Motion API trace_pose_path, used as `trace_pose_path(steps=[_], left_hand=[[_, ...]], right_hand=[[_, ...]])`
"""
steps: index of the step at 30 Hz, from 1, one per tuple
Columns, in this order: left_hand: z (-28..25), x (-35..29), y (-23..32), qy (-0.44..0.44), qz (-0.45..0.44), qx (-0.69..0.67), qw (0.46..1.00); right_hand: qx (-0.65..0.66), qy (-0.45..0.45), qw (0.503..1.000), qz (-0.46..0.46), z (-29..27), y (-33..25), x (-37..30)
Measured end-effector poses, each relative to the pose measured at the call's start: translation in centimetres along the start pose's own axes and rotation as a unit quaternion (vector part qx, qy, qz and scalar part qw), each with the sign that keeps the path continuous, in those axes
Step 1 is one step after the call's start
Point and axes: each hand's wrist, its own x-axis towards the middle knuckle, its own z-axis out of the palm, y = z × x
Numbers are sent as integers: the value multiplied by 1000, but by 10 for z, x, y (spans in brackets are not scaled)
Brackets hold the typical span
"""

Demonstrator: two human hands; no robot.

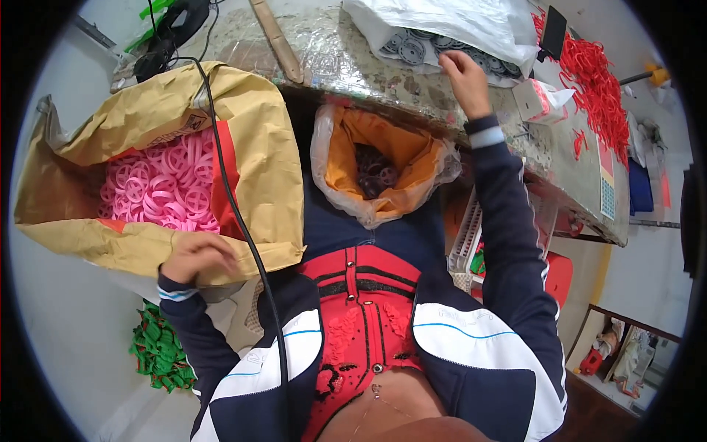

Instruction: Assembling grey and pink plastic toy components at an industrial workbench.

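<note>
My left hand [197,256] is over the near rim of a large tan paper bag [258,147]. Its fingers are loosely bent, slightly apart and a little blurred, with nothing seen in them. Inside that bag lie many pink plastic wheel-shaped rings [166,180]. At the table's edge, my right hand [468,82] is beside grey plastic wheel-shaped pieces [411,50] spilling from a white plastic bag [456,22]. Its thumb and fingertips are pinched together; whatever they may hold cannot be made out. Between my knees stands an orange-lined bag [342,147] with dark purplish wheel-shaped pieces [377,175] inside.
A black cable [234,195] hangs across the tan bag. On the worn table [339,66] are a wooden strip [277,40], a tissue box [536,102] and a heap of red cords [593,88]. Green bundled items [158,346] lie at lower left. A red stool [560,280] stands right.
</note>
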Motion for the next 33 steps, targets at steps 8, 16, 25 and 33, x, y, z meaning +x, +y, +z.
trace_pose_path(steps=[8,16,25,33], left_hand=[[-91,56,-156,278,-21,493,824],[-71,75,-115,277,-171,544,773],[1,10,-71,399,137,-155,893],[120,36,-123,-38,-78,-227,970]], right_hand=[[-282,87,955,-33,77,27,27],[111,93,989,26,56,56,8],[233,80,965,87,16,16,-93],[316,8,932,179,34,9,-175]])
